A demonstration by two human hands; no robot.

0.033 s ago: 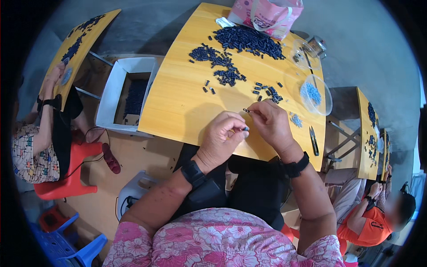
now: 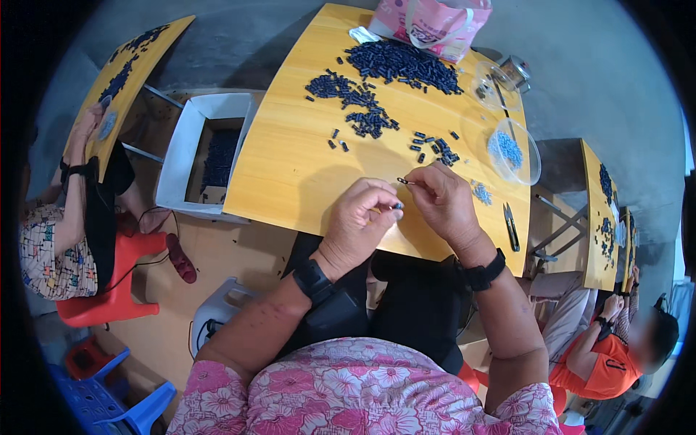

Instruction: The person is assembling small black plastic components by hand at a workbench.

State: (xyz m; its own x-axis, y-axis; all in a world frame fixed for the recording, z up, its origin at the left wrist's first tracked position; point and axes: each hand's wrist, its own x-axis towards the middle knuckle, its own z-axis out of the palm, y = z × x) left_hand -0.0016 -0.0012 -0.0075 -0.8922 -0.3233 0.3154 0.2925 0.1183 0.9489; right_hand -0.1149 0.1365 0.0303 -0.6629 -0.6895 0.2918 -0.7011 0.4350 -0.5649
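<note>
Over the near edge of the yellow wooden table (image 2: 290, 174), my left hand (image 2: 359, 217) is closed, pinching a small dark cylindrical piece (image 2: 397, 206) between thumb and forefinger. Close beside it on the right, my right hand (image 2: 442, 203) grips a thin dark strip with small holes or loops (image 2: 404, 180) at its tip; its exact kind is too small to tell. The strip and the cylinder are apart. Just beyond my right hand lie several loose black cylindrical pieces (image 2: 444, 151). A little heap of small pale blue parts (image 2: 481, 193) is to its right.
Large piles of black pieces (image 2: 395, 65) cover the far table. A clear tub of blue parts (image 2: 507, 150), black-handled thread snips (image 2: 512, 228) and a metal cup (image 2: 515, 71) stand right. A pink bag (image 2: 435, 25) is behind; a white box (image 2: 185, 156) sits left. Co-workers sit at both sides.
The dark piece in my left fingers has shifted very slightly up and left. My right hand holds the strip in nearly the same place.
</note>
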